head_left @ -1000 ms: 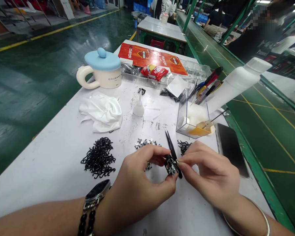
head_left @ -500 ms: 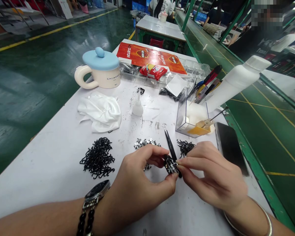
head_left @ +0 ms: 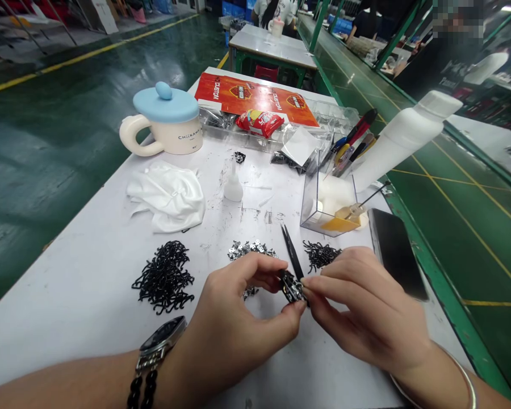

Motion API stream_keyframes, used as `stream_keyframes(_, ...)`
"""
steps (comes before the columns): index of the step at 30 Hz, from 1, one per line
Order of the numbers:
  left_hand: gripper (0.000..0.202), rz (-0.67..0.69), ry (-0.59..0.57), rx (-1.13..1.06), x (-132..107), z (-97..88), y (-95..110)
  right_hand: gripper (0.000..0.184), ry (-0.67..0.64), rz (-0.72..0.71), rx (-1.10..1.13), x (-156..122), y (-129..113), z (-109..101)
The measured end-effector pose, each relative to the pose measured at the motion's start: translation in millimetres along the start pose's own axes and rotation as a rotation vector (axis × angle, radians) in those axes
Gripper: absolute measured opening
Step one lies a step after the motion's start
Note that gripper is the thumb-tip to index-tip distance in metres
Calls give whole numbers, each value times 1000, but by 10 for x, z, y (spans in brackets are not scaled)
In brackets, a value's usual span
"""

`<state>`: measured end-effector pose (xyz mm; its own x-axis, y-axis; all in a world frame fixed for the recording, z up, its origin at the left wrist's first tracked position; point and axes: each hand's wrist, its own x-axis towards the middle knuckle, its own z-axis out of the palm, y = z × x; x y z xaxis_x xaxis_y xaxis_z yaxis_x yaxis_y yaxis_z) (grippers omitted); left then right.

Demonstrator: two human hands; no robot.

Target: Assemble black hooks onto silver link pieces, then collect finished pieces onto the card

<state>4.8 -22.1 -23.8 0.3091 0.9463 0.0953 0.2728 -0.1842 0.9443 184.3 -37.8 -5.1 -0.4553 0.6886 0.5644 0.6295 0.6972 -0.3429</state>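
Note:
My left hand (head_left: 242, 307) and my right hand (head_left: 366, 301) meet over the table, their fingertips pinching a small black-and-silver metal piece (head_left: 292, 287) from both sides. Slim black tweezers (head_left: 292, 259) rise past the piece, their lower end hidden among my right fingers. Most of the piece is covered by my fingers, so its exact shape cannot be made out. Just beyond my hands lie a heap of small silver metal clips (head_left: 249, 250) and a small pile of black wire hooks (head_left: 321, 254).
A larger heap of black wire hooks (head_left: 164, 278) lies left on the white table (head_left: 89, 324). Further off stand a blue-lidded mug (head_left: 166, 116), white cloth (head_left: 166, 199), dropper bottle (head_left: 233, 184), clear acrylic box (head_left: 327, 207) and, right, a black phone (head_left: 396, 253).
The whole scene has slid a little left and up in view as my head moved. Both hands keep their hold on the piece, with only slight finger movement.

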Motion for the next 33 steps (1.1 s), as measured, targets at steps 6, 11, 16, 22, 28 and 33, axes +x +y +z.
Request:
stream_keyframes(6,27,32,-1,7,-2,11,-21,17,-17,-11,2,-37,10,-11)
stream_keyframes(11,30,47,-23,17,-3,17,-22,16,-87,-19,-10,-53,20,-38)
stream_keyframes(16,30,52,-29,34,-6,21,-26,11,-110,-27,-37,-47,19,-58)
stream_keyframes(22,31,27,-65,-34,15,33,-40,12,-121,-50,-38,-48,17,-74)
stream_keyframes(28,31,-19,-83,-149,11,35,-37,11,-118,-47,-43,-46,25,-81)
stream_keyframes(33,33,-21,-106,-190,6,42,-46,12,-102,-36,-55,-51,17,-70)
